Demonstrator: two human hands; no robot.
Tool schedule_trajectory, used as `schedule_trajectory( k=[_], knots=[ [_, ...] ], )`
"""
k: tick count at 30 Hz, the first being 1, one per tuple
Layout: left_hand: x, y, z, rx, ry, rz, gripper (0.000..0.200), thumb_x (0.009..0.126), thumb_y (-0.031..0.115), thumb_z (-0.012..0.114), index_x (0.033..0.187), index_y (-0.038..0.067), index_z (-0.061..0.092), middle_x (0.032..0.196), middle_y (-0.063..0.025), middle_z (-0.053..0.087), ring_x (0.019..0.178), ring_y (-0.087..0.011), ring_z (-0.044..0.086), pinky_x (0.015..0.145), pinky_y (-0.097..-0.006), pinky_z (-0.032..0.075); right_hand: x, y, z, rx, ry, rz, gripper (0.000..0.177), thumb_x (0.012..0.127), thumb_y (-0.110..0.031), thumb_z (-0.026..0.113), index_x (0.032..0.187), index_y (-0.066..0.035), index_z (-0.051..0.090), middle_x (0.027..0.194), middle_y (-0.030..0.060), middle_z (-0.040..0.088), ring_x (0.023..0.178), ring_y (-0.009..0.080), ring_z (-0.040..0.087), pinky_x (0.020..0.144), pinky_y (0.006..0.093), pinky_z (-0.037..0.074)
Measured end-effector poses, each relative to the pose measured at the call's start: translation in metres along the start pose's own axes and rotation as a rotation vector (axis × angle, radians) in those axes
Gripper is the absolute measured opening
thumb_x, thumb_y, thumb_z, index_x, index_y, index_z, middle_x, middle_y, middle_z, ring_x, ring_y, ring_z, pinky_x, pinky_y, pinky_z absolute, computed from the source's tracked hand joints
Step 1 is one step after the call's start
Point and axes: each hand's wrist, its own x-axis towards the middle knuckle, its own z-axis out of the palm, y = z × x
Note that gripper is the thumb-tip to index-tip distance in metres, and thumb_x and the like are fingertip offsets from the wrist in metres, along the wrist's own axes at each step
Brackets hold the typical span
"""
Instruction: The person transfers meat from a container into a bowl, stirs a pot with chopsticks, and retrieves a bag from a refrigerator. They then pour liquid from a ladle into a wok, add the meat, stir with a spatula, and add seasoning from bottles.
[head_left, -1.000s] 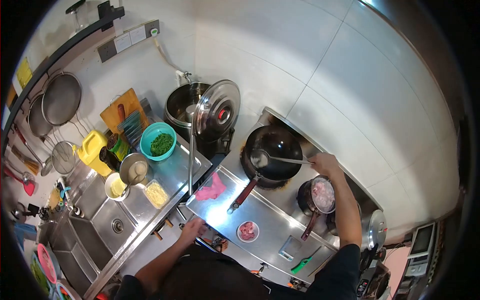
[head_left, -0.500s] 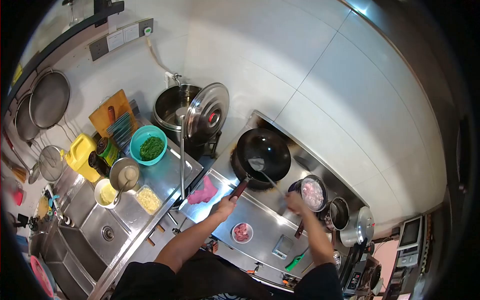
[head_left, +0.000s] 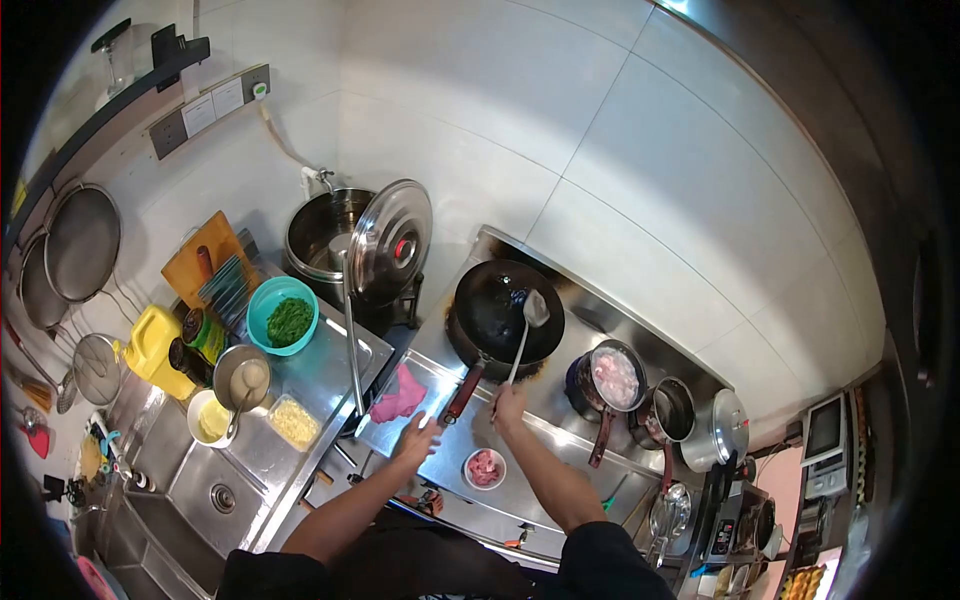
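Note:
The black wok [head_left: 490, 335] stands on the burner, its wooden handle [head_left: 464, 392] pointing toward me. My right hand [head_left: 508, 403] grips a long-handled metal ladle [head_left: 536, 308], whose head is over the right part of the wok's inside. Just left of the wok handle, my left hand [head_left: 417, 441] is off it, fingers apart and holding nothing. A pink cloth [head_left: 398, 396] lies on the steel counter beside that hand. Nearer to me is a small white bowl [head_left: 485, 469] of raw meat pieces.
Right of the wok are a pan [head_left: 615, 376] of pale pink food and another dark pot [head_left: 672, 412]. To the left stand a teal bowl [head_left: 283, 316] of chopped greens, a yellow jug [head_left: 155, 350] and a tub of minced garlic-like bits [head_left: 293, 424]. A large lid [head_left: 390, 243] leans against the stockpot.
My left hand has let go of the wok handle and moved left. My right hand has moved left, closer to the wok handle, and the ladle head has swung up and right.

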Motion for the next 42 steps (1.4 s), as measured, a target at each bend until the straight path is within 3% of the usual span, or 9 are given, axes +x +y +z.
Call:
schedule_trajectory(
  k=[6, 12, 16, 21, 29, 33, 35, 39, 42],
  knots=[
    [-0.064, -0.069, -0.108, -0.161, -0.069, -0.236, 0.047, 0.099, 0.029, 0.052, 0.138, 0.004, 0.041, 0.105, -0.0136, 0.066, 0.068, -0.0153, 0.060, 0.055, -0.0264, 0.047, -0.112, -0.061, -0.016, 0.476, -0.269, 0.379, 0.017, 0.098, -0.023, 0.049, 0.091, -0.009, 0.054, 0.067, -0.0008, 0.049, 0.050, 0.0117, 0.046, 0.045, 0.0265, 0.037],
    [-0.105, -0.077, -0.154, -0.094, 0.047, -0.256, 0.041, 0.097, 0.020, 0.053, 0.130, -0.002, 0.045, 0.088, -0.0091, 0.061, 0.062, -0.0131, 0.058, 0.048, -0.0225, 0.043, -0.044, -0.146, -0.091, -0.403, -0.223, 0.305, 0.014, 0.089, -0.019, 0.062, 0.082, -0.008, 0.064, 0.062, -0.0007, 0.053, 0.050, 0.0102, 0.048, 0.045, 0.0281, 0.039],
    [-0.114, -0.060, -0.168, -0.009, 0.071, -0.186, 0.046, 0.096, 0.022, 0.053, 0.135, -0.001, 0.043, 0.103, -0.0115, 0.065, 0.077, -0.0178, 0.066, 0.065, -0.0304, 0.053, -0.028, -0.215, -0.120, -0.774, -0.350, 0.285, 0.014, 0.090, -0.015, 0.062, 0.082, -0.003, 0.063, 0.064, 0.0058, 0.058, 0.042, 0.0106, 0.047, 0.034, 0.0262, 0.032],
    [-0.120, -0.066, -0.175, -0.007, 0.115, -0.167, 0.042, 0.093, 0.015, 0.055, 0.131, -0.003, 0.046, 0.085, -0.0077, 0.061, 0.063, -0.0127, 0.059, 0.052, -0.0249, 0.043, 0.010, -0.125, -0.113, -0.697, -0.253, 0.356, 0.016, 0.091, -0.018, 0.062, 0.094, -0.002, 0.062, 0.062, 0.0053, 0.055, 0.040, 0.0123, 0.046, 0.033, 0.0272, 0.034],
    [-0.100, -0.096, -0.165, 0.058, -0.185, -0.116, 0.025, 0.090, 0.012, 0.056, 0.111, 0.004, 0.067, 0.074, -0.0004, 0.058, 0.063, -0.0068, 0.052, 0.052, -0.0226, 0.040, 0.102, 0.036, -0.065, -0.548, 0.074, -0.330, 0.024, 0.091, -0.026, 0.060, 0.094, -0.003, 0.066, 0.051, 0.0016, 0.047, 0.039, 0.0125, 0.045, 0.035, 0.0306, 0.034],
    [-0.075, -0.096, -0.140, 0.411, -0.176, -0.213, 0.036, 0.090, 0.026, 0.064, 0.117, 0.003, 0.064, 0.092, -0.0053, 0.067, 0.077, -0.0143, 0.062, 0.067, -0.0286, 0.050, 0.097, 0.024, -0.084, -0.574, 0.065, -0.350, 0.027, 0.090, -0.029, 0.062, 0.096, -0.003, 0.067, 0.052, 0.0016, 0.049, 0.038, 0.0119, 0.044, 0.035, 0.0294, 0.033],
    [-0.054, -0.121, -0.124, 0.505, -0.145, 0.067, 0.043, 0.089, 0.030, 0.065, 0.120, 0.001, 0.061, 0.104, -0.0106, 0.066, 0.090, -0.0179, 0.063, 0.079, -0.0331, 0.052, 0.068, -0.002, -0.099, -0.562, 0.024, -0.268, 0.028, 0.090, -0.029, 0.062, 0.097, -0.003, 0.068, 0.053, 0.0019, 0.051, 0.038, 0.0118, 0.044, 0.035, 0.0288, 0.033],
    [-0.026, -0.112, -0.064, 0.227, -0.311, -0.248, 0.046, 0.093, 0.025, 0.059, 0.129, -0.003, 0.053, 0.117, -0.0158, 0.062, 0.105, -0.0226, 0.060, 0.091, -0.0363, 0.050, 0.054, -0.023, -0.159, -0.650, -0.005, -0.185, 0.019, 0.090, -0.023, 0.063, 0.091, -0.005, 0.070, 0.058, 0.0013, 0.055, 0.040, 0.0094, 0.044, 0.035, 0.0266, 0.032],
    [0.004, -0.152, -0.024, 0.412, -0.343, -0.030, 0.057, 0.089, 0.024, 0.064, 0.136, -0.003, 0.046, 0.120, -0.0195, 0.063, 0.109, -0.0274, 0.060, 0.096, -0.0353, 0.047, 0.012, -0.067, -0.196, -0.992, 0.024, -0.375, 0.027, 0.089, -0.029, 0.064, 0.094, -0.004, 0.073, 0.069, 0.0058, 0.066, 0.060, 0.0141, 0.060, 0.057, 0.0312, 0.047]
  ],
)
